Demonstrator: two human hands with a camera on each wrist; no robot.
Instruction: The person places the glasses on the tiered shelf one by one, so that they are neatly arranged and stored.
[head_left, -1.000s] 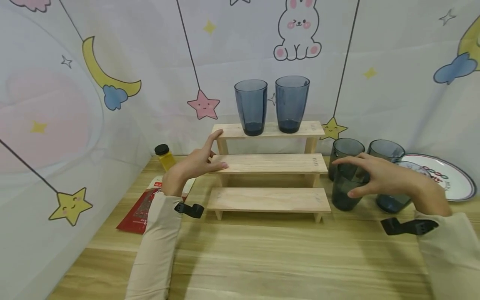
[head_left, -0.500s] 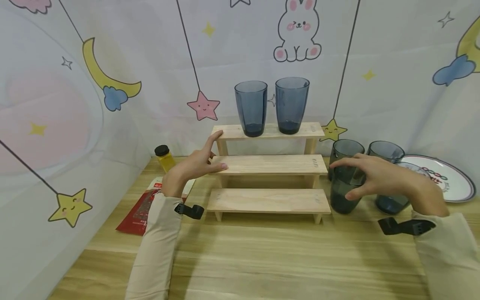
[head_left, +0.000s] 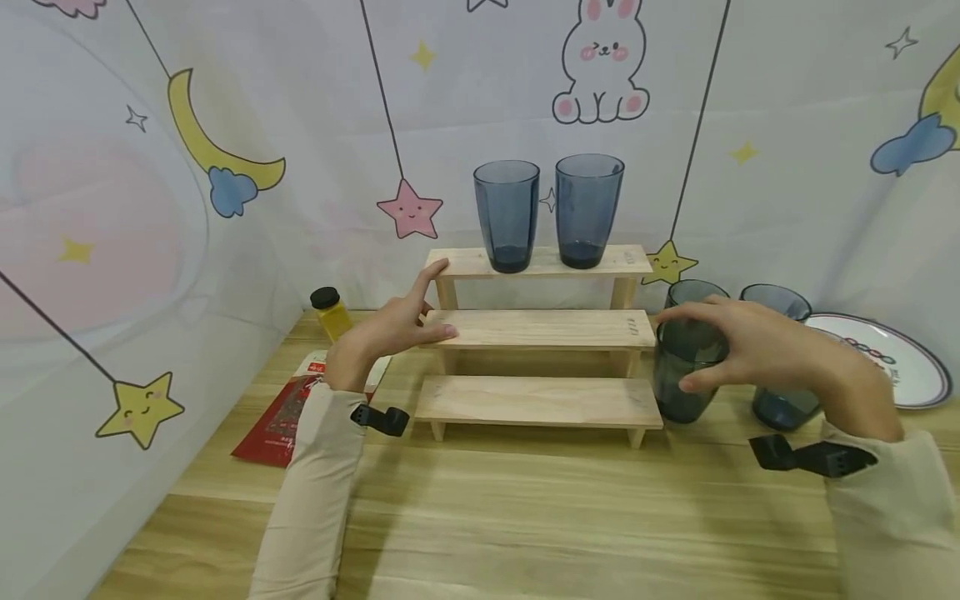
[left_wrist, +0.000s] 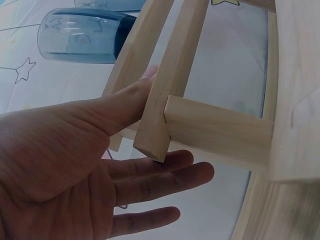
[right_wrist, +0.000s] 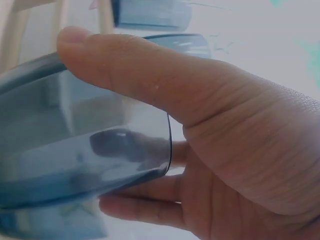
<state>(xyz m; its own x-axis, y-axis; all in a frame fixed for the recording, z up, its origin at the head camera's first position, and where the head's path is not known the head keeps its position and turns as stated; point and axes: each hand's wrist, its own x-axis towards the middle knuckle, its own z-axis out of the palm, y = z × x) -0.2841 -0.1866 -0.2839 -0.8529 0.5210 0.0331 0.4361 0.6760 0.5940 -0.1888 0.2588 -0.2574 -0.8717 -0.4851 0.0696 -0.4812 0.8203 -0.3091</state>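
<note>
A three-tier wooden display rack stands on the table, with two blue glasses upright on its top tier. At the rack's left end my left hand rests its thumb on the middle tier and its index finger on the top tier. The left wrist view shows its other fingers extended beside the wood. Right of the rack, my right hand grips a blue-grey glass near the rim, thumb on one side and fingers on the other. Its base appears close to the table.
More glasses stand behind and beside my right hand, partly hidden by it. A white plate with a dark rim lies at the far right. On the left are a yellow bottle with a black cap and a red packet.
My right hand and the glass in it have shifted a little left, closer to the rack. My left hand stays in place on the rack.
</note>
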